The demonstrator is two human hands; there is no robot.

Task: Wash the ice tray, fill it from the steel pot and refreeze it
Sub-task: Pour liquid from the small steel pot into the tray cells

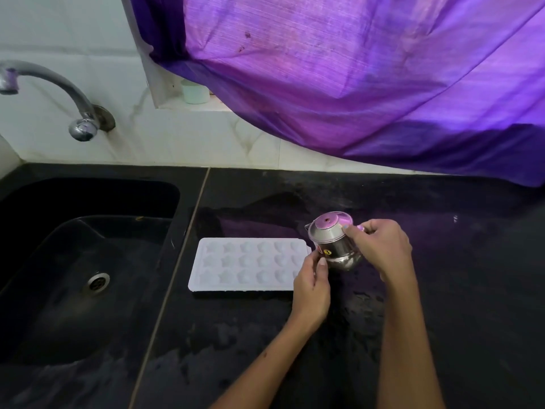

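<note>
Steel pot [336, 246] held by both hands beside ice tray [247, 264].

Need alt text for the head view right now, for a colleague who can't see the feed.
Both hands hold a small lidded steel pot over the right end of a white ice tray lying on a wet black counter: the right hand grips its handle side, the left hand steadies its base. A black sink and tap sit left, a purple curtain behind.

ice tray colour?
White, tinted faintly violet by the curtain light; the ice tray shows best in the head view, the only one.
</note>
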